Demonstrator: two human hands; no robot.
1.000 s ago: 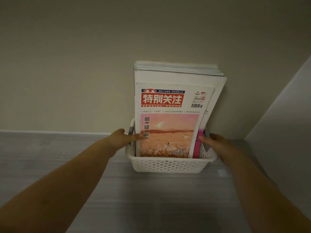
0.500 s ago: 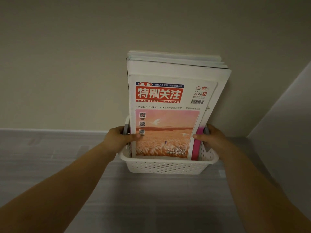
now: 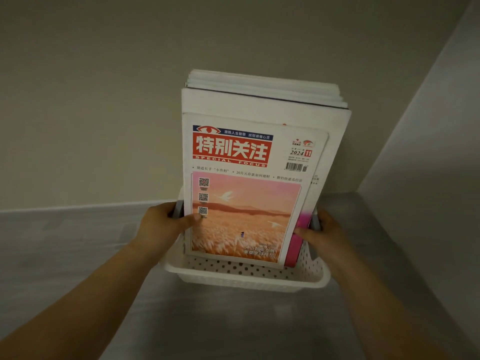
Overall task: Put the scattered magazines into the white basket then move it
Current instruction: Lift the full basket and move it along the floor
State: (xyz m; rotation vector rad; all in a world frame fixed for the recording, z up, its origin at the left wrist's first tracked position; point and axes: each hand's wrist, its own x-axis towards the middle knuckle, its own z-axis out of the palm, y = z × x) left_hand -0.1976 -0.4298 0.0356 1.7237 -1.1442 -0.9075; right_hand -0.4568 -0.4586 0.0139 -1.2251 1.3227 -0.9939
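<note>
A white perforated basket (image 3: 249, 280) sits in the middle of the view with several magazines (image 3: 244, 193) standing upright in it. The front magazine has a red title block and an orange field picture. A pink cover (image 3: 296, 245) shows behind it on the right. My left hand (image 3: 166, 224) grips the basket's left grey handle, thumb pressed on the front magazine. My right hand (image 3: 327, 233) grips the right handle, fingers touching the pink cover. The basket is tilted toward me and appears held just above the grey floor (image 3: 233, 328).
A beige wall (image 3: 104, 100) rises right behind the basket. A white baseboard (image 3: 78, 205) runs along its foot. A second wall (image 3: 428, 178) closes in on the right, forming a corner behind the basket.
Both hands have closed on the basket's side handles. The basket with its magazines has come nearer to me and tilted forward, away from the wall.
</note>
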